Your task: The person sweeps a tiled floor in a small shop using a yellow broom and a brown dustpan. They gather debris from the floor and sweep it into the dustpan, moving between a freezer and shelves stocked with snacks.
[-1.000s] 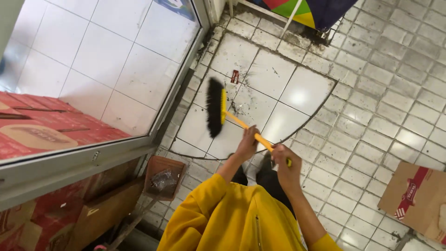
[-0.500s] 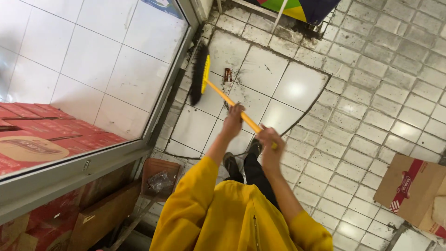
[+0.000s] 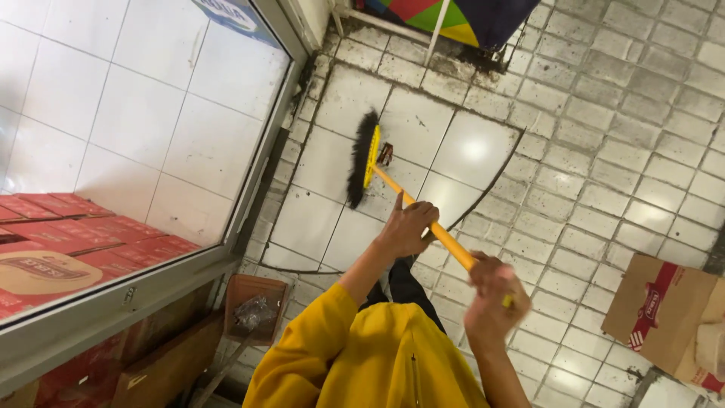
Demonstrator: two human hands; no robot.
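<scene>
The broom (image 3: 393, 185) lies slantwise over the white floor tiles (image 3: 468, 147), its yellow handle running from the hands at lower right up to the black bristle head at upper left, which rests on the tiles. The left hand (image 3: 408, 227) is wrapped around the handle's middle. The right hand (image 3: 495, 295) grasps its near end.

One broom (image 3: 368, 157), two hands, one cardboard box (image 3: 664, 321), one dustpan (image 3: 254, 309).
</scene>
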